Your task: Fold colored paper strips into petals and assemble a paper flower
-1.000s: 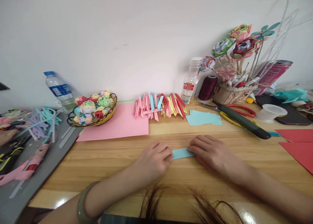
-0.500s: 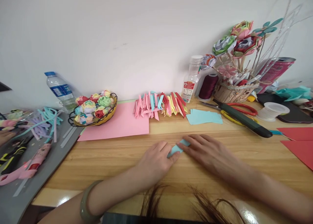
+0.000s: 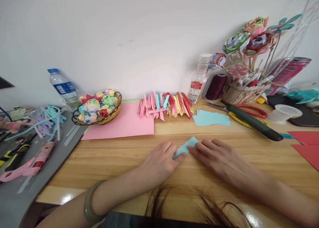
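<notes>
A small folded strip of light blue paper [image 3: 185, 147] lies slantwise on the wooden table, between my two hands. My left hand [image 3: 161, 158] is closed on its lower left end, thumb along the near edge and fingers curled behind. With bent fingers, my right hand [image 3: 216, 156] presses the right end, fingertips on the paper's near corner; its thumb is mostly hidden. Just beyond my right hand are loose light blue paper pieces [image 3: 211, 117]. Farther back stands a row of folded paper pieces [image 3: 159, 105] in pink, blue, red and yellow.
A basket of paper flowers [image 3: 109, 119] rests on pink paper [image 3: 129, 125]. Right are scissors [image 3: 251, 111], a dark-handled cutter [image 3: 254, 121], a thread spool [image 3: 216, 87], a bottle [image 3: 198, 82] and red paper [image 3: 307, 153]. A pink glue gun [image 3: 37, 165] lies left.
My right hand's fingers have drawn back slightly to the right along the strip, so more of the blue paper shows. The view has shifted a little.
</notes>
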A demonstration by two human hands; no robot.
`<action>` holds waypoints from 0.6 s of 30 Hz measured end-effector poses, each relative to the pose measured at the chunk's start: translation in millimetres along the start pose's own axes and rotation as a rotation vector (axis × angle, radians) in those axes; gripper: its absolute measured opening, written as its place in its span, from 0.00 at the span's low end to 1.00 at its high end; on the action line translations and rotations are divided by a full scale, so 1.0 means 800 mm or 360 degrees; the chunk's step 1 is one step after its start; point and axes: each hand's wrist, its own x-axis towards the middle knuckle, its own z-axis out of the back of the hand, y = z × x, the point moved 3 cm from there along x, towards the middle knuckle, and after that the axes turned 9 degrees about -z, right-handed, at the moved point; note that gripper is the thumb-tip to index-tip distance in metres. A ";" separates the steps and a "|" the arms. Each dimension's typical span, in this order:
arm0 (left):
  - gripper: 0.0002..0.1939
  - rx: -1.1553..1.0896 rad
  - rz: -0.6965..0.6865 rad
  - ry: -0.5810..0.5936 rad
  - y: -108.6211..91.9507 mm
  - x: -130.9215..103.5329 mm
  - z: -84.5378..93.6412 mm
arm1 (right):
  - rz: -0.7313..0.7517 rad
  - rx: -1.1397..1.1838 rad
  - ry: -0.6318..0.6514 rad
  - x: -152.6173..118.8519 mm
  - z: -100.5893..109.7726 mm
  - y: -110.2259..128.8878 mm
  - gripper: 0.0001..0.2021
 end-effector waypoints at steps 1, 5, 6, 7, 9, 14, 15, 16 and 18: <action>0.14 0.0011 -0.0013 0.0004 -0.001 0.000 0.000 | -0.0021 -0.0035 -0.0003 -0.002 -0.003 -0.005 0.16; 0.14 0.0019 -0.0027 -0.0001 -0.006 -0.003 0.003 | -0.0048 -0.0120 -0.0012 -0.009 -0.010 -0.022 0.15; 0.13 0.0009 -0.0023 -0.0008 -0.006 -0.006 0.004 | -0.0047 -0.0120 -0.0008 -0.010 -0.010 -0.023 0.16; 0.13 -0.0001 -0.0026 -0.0018 -0.007 -0.009 0.005 | -0.0048 -0.0116 -0.0003 -0.010 -0.010 -0.023 0.16; 0.12 -0.0017 -0.0042 -0.0056 -0.007 -0.016 0.008 | -0.0062 -0.0101 0.0012 -0.010 -0.011 -0.023 0.16; 0.11 -0.0013 -0.0072 -0.0115 -0.005 -0.030 0.012 | -0.0162 -0.0156 -0.0039 -0.009 -0.011 -0.023 0.13; 0.11 -0.0006 -0.0088 -0.0101 -0.006 -0.030 0.013 | -0.0172 -0.0161 -0.0093 -0.008 -0.008 -0.021 0.14; 0.11 0.0001 -0.0107 -0.0085 -0.006 -0.030 0.013 | -0.0169 -0.0147 -0.0147 -0.006 -0.004 -0.017 0.14; 0.11 0.0016 -0.0140 -0.0053 -0.008 -0.029 0.013 | -0.0094 -0.0054 -0.0209 -0.002 0.004 -0.004 0.16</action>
